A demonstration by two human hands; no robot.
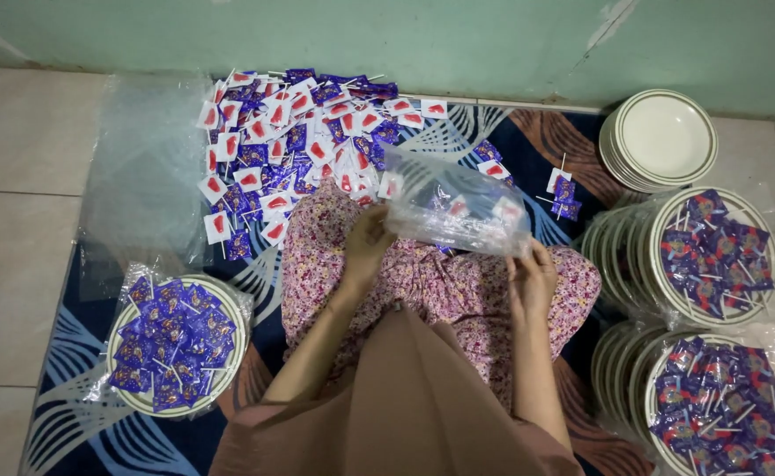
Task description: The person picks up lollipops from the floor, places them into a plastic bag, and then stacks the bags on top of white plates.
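Both hands, left hand (pixel 365 247) and right hand (pixel 533 278), grip a clear bag (pixel 453 207); three plates (pixel 176 344) are packed, loose lollipops (pixel 290 145) wait at the mat's (pixel 70 423) far edge.

Evenly, softly lit from above; colours slightly muted. Faint shadows only, beneath the plates (pixel 660 141) at right. Pale glare on the clear plastic bag (pixel 458 207) at centre. Mild motion blur there; slight softness toward frame corners.
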